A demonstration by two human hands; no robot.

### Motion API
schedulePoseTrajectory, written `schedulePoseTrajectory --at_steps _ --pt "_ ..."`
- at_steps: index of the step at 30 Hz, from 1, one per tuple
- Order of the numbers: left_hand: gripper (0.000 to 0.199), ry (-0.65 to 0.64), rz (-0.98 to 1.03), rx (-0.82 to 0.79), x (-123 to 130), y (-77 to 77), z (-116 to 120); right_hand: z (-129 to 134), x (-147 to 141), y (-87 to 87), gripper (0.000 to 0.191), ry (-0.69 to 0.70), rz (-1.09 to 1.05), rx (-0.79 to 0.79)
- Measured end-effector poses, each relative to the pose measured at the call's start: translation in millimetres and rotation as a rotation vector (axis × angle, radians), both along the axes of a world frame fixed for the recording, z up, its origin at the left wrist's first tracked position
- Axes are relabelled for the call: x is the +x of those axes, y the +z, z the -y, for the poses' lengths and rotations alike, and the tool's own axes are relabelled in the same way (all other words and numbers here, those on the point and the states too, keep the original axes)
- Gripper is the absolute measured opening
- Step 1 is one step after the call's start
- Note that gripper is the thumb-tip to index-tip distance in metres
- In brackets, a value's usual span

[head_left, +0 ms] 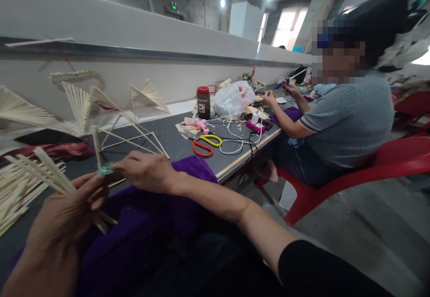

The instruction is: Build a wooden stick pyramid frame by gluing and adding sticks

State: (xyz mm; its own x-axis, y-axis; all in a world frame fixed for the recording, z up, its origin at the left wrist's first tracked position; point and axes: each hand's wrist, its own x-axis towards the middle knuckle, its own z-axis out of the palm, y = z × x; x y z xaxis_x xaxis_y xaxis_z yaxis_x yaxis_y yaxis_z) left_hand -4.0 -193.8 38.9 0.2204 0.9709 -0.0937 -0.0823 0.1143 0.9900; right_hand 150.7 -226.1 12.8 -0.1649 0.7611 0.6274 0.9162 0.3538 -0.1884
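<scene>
My left hand (72, 207) is closed around a small bundle of pale wooden sticks (50, 169), their ends poking out above and below the fingers. Between its thumb and the fingertips of my right hand (148, 171) is a small shiny green piece (105, 169), too small to name; both hands touch it, and the right one pinches it. A purple cloth (141, 221) lies under my hands, over my lap and the table edge. More loose sticks (20, 198) lie on the dark table to the left. A frame of joined sticks (129, 131) stands just behind my hands.
Fan-shaped stick models (79, 106) lean along the wall. Scissors (202, 149) with red and yellow handles, a pink glue gun (199, 126), a brown jar (203, 102), a plastic bag (235, 99) and a magenta power strip (255, 126) with cables lie rightward. A co-worker (349, 104) sits beyond.
</scene>
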Motion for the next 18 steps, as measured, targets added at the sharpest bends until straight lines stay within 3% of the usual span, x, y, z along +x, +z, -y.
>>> schedulePoseTrajectory --at_steps 3,6,9,12,15,18 --pt "0.046 -0.038 0.071 0.025 -4 -3.3 -1 18 46 15.7 0.030 0.024 -0.096 -0.065" --pt "0.032 -0.075 0.057 0.042 -7 0.5 3 40 119 48.8 0.019 -0.060 -0.138 -0.085" --pt "0.028 -0.089 0.053 0.039 -7 4.3 7 57 204 91.4 0.016 -0.346 -0.183 -0.030" --pt "0.025 -0.020 0.038 0.054 -6 2.9 8 62 284 124.4 0.019 -0.631 -0.129 0.039" --pt "0.023 0.062 0.044 0.063 -4 -0.2 7 56 343 136.5 0.029 -0.904 -0.095 0.016" --pt "0.023 0.118 -0.003 -0.004 -2 -0.1 6 43 378 134.0 0.035 -1.057 -0.098 -0.073"
